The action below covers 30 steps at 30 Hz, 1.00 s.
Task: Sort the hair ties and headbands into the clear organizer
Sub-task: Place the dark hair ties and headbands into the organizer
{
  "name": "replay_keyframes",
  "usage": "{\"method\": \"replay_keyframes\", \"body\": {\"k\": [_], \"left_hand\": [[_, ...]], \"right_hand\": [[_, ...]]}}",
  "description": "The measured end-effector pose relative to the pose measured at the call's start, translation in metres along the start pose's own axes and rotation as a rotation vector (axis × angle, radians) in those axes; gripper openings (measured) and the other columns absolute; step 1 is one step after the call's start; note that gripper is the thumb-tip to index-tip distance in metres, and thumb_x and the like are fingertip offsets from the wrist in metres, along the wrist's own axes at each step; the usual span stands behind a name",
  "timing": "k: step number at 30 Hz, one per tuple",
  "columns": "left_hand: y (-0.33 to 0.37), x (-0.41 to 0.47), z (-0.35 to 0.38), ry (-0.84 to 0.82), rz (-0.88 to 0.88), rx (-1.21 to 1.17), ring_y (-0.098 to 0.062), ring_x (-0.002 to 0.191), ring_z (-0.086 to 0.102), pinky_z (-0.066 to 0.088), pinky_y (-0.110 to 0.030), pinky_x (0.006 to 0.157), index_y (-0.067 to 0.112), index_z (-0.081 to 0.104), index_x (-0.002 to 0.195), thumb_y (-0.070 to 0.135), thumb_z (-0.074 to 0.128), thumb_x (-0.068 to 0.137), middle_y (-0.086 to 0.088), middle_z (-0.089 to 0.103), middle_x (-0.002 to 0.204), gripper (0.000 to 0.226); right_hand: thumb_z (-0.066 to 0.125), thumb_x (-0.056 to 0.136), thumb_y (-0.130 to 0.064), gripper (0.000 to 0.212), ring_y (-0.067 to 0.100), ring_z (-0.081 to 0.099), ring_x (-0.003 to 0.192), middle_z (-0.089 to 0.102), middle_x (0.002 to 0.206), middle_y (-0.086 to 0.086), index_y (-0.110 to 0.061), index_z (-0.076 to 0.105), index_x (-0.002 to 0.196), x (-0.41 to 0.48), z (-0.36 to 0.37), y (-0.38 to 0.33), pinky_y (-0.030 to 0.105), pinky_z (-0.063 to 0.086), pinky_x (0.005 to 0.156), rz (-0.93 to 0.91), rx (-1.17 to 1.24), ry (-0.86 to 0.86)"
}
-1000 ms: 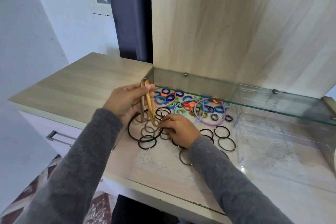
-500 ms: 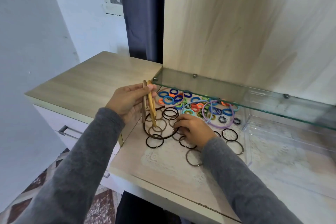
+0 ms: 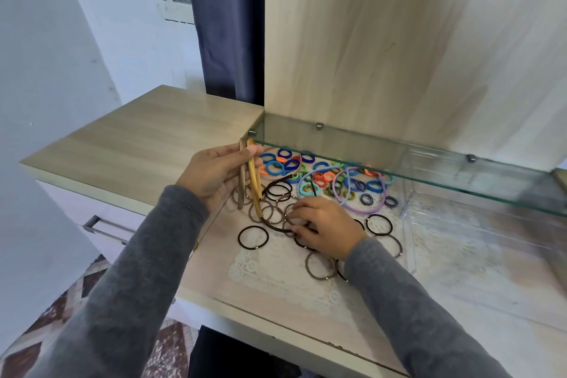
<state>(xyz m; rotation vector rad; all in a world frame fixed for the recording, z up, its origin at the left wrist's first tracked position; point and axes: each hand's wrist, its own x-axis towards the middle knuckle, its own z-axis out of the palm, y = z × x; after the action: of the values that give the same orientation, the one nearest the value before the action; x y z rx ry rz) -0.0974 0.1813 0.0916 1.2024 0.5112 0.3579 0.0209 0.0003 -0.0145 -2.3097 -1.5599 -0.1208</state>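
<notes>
My left hand [image 3: 214, 173] grips two upright headbands, a tan one [image 3: 241, 181] and a yellow one [image 3: 255, 184]. My right hand [image 3: 325, 225] rests palm down on the pile of black and brown hair ties [image 3: 253, 237], its fingertips curled on a thin dark brown headband [image 3: 277, 225] lying among them. Behind lie several small coloured hair ties [image 3: 320, 176] and thin lilac and blue headbands [image 3: 357, 193]. The clear organizer [image 3: 409, 242] stands to the right, under the glass shelf.
A glass shelf [image 3: 429, 163] juts out just above the coloured ties. A lace mat [image 3: 276, 279] covers the counter under the ties. A lower wooden top [image 3: 138, 144] lies to the left, with a drawer handle [image 3: 101, 228] below it.
The view has shifted, so everything sits further right. My right hand has slid a little left among the dark ties onto the thin brown headband. My left hand keeps its two headbands.
</notes>
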Motion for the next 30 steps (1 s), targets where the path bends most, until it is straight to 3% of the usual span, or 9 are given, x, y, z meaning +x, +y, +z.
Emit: {"method": "replay_keyframes", "body": {"k": [4, 7, 15, 18, 21, 24, 27, 30], "left_hand": [[0.0, 0.001, 0.001, -0.009, -0.008, -0.002, -0.01, 0.077, 0.072, 0.055, -0.021, 0.055, -0.002, 0.064, 0.113, 0.008, 0.062, 0.089, -0.008, 0.075, 0.091, 0.027], [0.0, 0.001, 0.001, -0.011, -0.006, 0.008, -0.011, 0.076, 0.072, 0.055, -0.021, 0.054, -0.002, 0.064, 0.113, 0.008, 0.062, 0.089, -0.007, 0.075, 0.089, 0.027], [0.002, 0.003, 0.001, -0.028, 0.015, -0.003, -0.009, 0.073, 0.071, 0.055, -0.02, 0.057, 0.001, 0.066, 0.107, 0.008, 0.059, 0.09, -0.005, 0.075, 0.083, 0.019], [0.003, 0.005, 0.004, -0.039, 0.028, 0.004, -0.009, 0.074, 0.071, 0.055, -0.02, 0.058, 0.002, 0.066, 0.107, 0.009, 0.059, 0.09, -0.005, 0.075, 0.084, 0.019], [0.0, 0.007, 0.009, -0.061, 0.021, 0.011, -0.01, 0.077, 0.071, 0.057, -0.023, 0.062, 0.002, 0.067, 0.108, 0.011, 0.061, 0.089, -0.006, 0.075, 0.086, 0.022], [-0.007, 0.008, 0.021, -0.098, -0.002, 0.015, -0.015, 0.077, 0.071, 0.059, -0.027, 0.064, 0.001, 0.066, 0.11, 0.011, 0.062, 0.089, -0.01, 0.074, 0.087, 0.024], [-0.015, 0.007, 0.034, -0.116, -0.004, -0.023, -0.018, 0.083, 0.071, 0.059, -0.027, 0.063, 0.0, 0.065, 0.113, 0.009, 0.063, 0.087, -0.014, 0.073, 0.095, 0.028], [-0.022, 0.007, 0.044, -0.135, -0.014, -0.047, -0.021, 0.091, 0.07, 0.06, -0.031, 0.074, 0.0, 0.064, 0.114, 0.01, 0.064, 0.086, -0.018, 0.071, 0.103, 0.03]], "right_hand": [[0.052, 0.092, -0.043, 0.037, 0.015, 0.047, 0.107, 0.056, 0.115, -0.005, -0.022, 0.06, 0.122, 0.006, 0.009, -0.015, 0.031, 0.038, 0.089, 0.014, -0.103, -0.105], [0.048, 0.095, -0.036, 0.033, 0.017, 0.047, 0.108, 0.056, 0.114, -0.003, -0.022, 0.06, 0.121, 0.008, 0.014, -0.021, 0.034, 0.037, 0.089, 0.021, -0.123, -0.109], [0.058, 0.089, -0.017, 0.017, 0.019, 0.057, 0.09, 0.063, 0.095, 0.0, -0.013, 0.068, 0.102, 0.009, -0.005, -0.014, 0.039, 0.05, 0.08, 0.103, 0.032, 0.133], [0.059, 0.091, -0.017, 0.015, 0.011, 0.054, 0.089, 0.062, 0.094, -0.005, -0.014, 0.068, 0.102, 0.012, -0.028, -0.011, 0.03, 0.048, 0.083, 0.223, 0.182, 0.218], [0.062, 0.089, -0.018, 0.012, 0.007, 0.054, 0.079, 0.062, 0.085, -0.007, -0.013, 0.07, 0.098, 0.02, -0.058, -0.016, 0.023, 0.044, 0.075, 0.359, 0.407, 0.312], [0.066, 0.087, -0.018, 0.007, 0.008, 0.063, 0.073, 0.069, 0.08, -0.004, -0.017, 0.071, 0.092, 0.024, -0.082, -0.025, 0.021, 0.051, 0.068, 0.465, 0.752, 0.357], [0.067, 0.087, -0.015, 0.006, 0.006, 0.063, 0.068, 0.071, 0.077, 0.0, -0.017, 0.072, 0.089, 0.025, -0.093, -0.035, 0.017, 0.049, 0.062, 0.486, 1.087, 0.319], [0.067, 0.086, -0.012, 0.006, 0.007, 0.064, 0.069, 0.072, 0.075, 0.0, -0.013, 0.071, 0.091, 0.026, -0.094, -0.041, 0.019, 0.05, 0.064, 0.475, 1.174, 0.317]]}}
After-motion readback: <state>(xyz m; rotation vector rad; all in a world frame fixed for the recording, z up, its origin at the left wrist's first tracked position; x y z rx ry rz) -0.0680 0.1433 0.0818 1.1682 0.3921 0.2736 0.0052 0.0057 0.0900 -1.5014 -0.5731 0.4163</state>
